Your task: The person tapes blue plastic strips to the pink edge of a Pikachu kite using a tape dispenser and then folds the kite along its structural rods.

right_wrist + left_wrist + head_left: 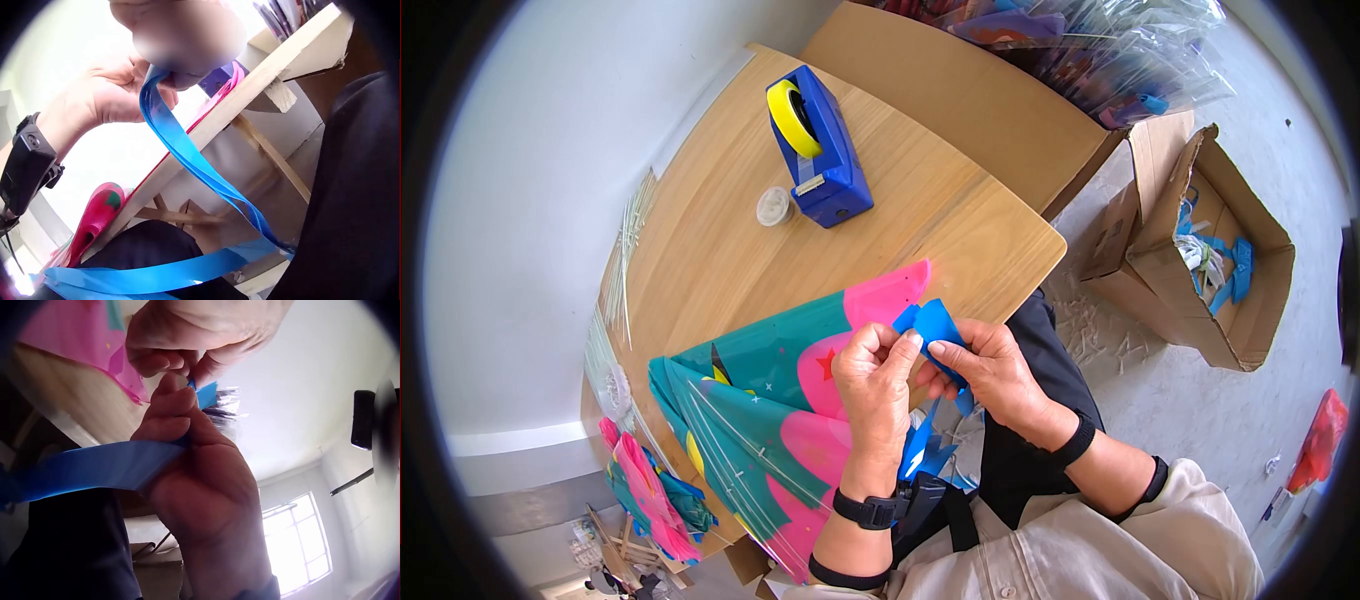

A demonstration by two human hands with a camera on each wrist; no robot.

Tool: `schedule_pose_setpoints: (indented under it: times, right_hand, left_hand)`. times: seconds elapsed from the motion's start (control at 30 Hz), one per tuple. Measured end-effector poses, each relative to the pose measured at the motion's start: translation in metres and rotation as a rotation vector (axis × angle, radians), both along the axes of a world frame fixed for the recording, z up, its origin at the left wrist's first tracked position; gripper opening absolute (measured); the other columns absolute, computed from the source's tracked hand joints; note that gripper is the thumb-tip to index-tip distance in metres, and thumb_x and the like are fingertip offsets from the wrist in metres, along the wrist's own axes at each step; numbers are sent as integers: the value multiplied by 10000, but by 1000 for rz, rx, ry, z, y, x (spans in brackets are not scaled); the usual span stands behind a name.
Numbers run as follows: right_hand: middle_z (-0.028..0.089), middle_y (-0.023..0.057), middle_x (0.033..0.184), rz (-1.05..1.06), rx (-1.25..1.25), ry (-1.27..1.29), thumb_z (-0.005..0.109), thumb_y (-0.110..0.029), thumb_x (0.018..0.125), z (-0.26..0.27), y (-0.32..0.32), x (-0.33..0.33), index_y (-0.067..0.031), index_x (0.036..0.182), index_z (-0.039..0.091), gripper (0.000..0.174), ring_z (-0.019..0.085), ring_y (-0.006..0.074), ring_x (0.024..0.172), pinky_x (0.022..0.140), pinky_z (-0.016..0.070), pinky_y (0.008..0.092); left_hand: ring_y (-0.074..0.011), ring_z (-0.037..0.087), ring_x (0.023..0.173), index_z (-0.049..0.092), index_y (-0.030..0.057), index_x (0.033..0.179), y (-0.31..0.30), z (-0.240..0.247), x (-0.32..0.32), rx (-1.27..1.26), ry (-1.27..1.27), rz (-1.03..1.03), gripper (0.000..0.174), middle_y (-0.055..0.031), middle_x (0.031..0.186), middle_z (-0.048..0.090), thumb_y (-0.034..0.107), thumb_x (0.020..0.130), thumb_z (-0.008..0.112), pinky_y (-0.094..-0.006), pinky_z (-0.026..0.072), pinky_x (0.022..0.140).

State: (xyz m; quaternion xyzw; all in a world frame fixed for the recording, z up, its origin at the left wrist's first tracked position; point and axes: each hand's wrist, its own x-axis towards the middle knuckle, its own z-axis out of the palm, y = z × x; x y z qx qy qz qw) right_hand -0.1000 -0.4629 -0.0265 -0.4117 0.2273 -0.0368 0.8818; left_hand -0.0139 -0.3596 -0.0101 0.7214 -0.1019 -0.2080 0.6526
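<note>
In the head view both hands meet over the table's front edge on a folded blue plastic ribbon point(938, 325). My left hand point(878, 385) pinches its left part between thumb and fingers. The right hand point(1005, 375) holds the right part, thumb on top. From the right hand's palm a ribbon tail point(106, 465) trails away in the left wrist view. In the right wrist view, long ribbon loops point(194, 156) hang below the hands to the lap. A teal and pink printed sheet point(760, 335) lies beside the left hand, with thin white rods along it.
A blue tape dispenser point(832, 170) with yellow tape stands on the wooden table point(940, 200), next to a small clear cup point(774, 206). Right of the table, an open cardboard box point(1140, 240) holds blue strips. Plastic-wrapped packets point(1100, 60) sit behind. Thin sticks point(632, 245) lean by the wall.
</note>
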Motion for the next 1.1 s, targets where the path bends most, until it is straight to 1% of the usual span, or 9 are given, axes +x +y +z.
schedule_pose_setpoints:
  times: [0.2, 0.27, 0.47, 0.57, 0.7, 0.8, 0.9, 1.0, 1.1]
  right_hand:
    - [663, 42, 750, 17, -31, 5, 548, -181, 956, -6, 0, -1, 15, 902, 650, 227, 612, 69, 634, 544, 477, 195]
    - [665, 44, 752, 19, -25, 5, 548, -177, 955, -5, 1, 0, 14, 901, 653, 224, 614, 71, 633, 544, 480, 197]
    - [674, 55, 762, 13, 35, -9, 555, -165, 949, -3, 0, -1, 13, 926, 657, 206, 616, 77, 623, 541, 488, 206]
    - [676, 60, 764, -6, 101, 6, 562, -153, 942, -5, -1, -1, 15, 935, 655, 192, 614, 77, 613, 535, 489, 206]
    - [678, 66, 765, -4, 101, 9, 582, -126, 925, -3, 0, -1, 20, 931, 650, 162, 613, 76, 603, 524, 488, 204]
    - [679, 70, 767, 2, 82, -12, 595, -113, 915, -4, 2, -1, 22, 932, 649, 146, 613, 77, 602, 520, 487, 202]
    - [679, 74, 768, -32, 155, 3, 600, -102, 909, -5, 1, -1, 23, 940, 649, 137, 613, 78, 601, 518, 486, 199]
    - [677, 74, 765, -50, 175, 11, 600, -101, 909, -7, 0, -1, 24, 944, 647, 138, 610, 81, 594, 519, 487, 203]
    - [674, 74, 760, -76, 196, 3, 593, -99, 912, -8, 1, 0, 27, 951, 644, 141, 611, 84, 603, 532, 490, 208]
  left_hand:
    - [-20, 484, 624, 538, 14, 715, -9, 11, -4, -2, 58, 61, 167, 17, 669, 565, 12, 823, 665, -195, 402, 536]
    - [-37, 528, 626, 546, 14, 729, -2, 7, 0, -6, 50, -33, 164, -9, 703, 599, 29, 834, 671, -199, 430, 537]
    - [-54, 540, 531, 552, 13, 737, -6, 13, -4, -49, 174, -40, 173, -18, 672, 590, 57, 848, 677, -197, 425, 447]
    - [-54, 537, 505, 541, 16, 723, -3, 8, -1, -68, 119, -9, 182, -17, 636, 577, 40, 840, 679, -196, 424, 424]
    - [-53, 535, 507, 543, 19, 730, 1, 6, -1, -43, 68, -32, 179, -19, 636, 577, 46, 842, 680, -189, 428, 434]
    - [-52, 534, 506, 553, 21, 732, 1, 5, -2, -98, 152, -32, 169, -14, 638, 577, 51, 850, 670, -183, 433, 450]
    - [-49, 540, 524, 562, 25, 728, -1, 9, -3, -34, 70, -37, 176, -11, 637, 577, 74, 857, 670, -180, 436, 460]
    - [-43, 525, 528, 567, 34, 715, -6, 14, -4, -80, 164, 92, 197, -2, 623, 571, 106, 863, 677, -181, 411, 459]
    - [-39, 494, 517, 573, 37, 715, 4, 5, 1, -27, 39, -21, 214, 4, 622, 568, 143, 866, 683, -186, 380, 459]
